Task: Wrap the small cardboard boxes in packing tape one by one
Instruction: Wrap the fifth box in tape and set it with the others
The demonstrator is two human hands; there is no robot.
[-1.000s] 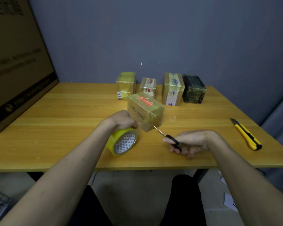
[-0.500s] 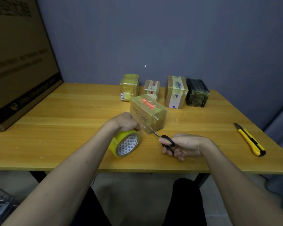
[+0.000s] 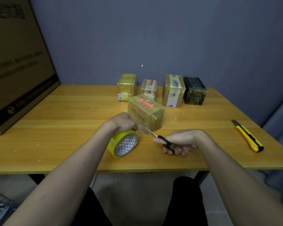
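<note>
Table [image 3: 55, 121] left half bare; utility knife [image 3: 247, 136] near right edge.

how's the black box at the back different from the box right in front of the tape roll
The black box is dark all over; the front box is brown cardboard with a red label and printed lettering. The black box stands at the right end of the back row near the wall; the front box sits alone, closer to the hands and turned at an angle. The scissors point toward the front box only. Both rest on the table and look glossy with tape.
</note>
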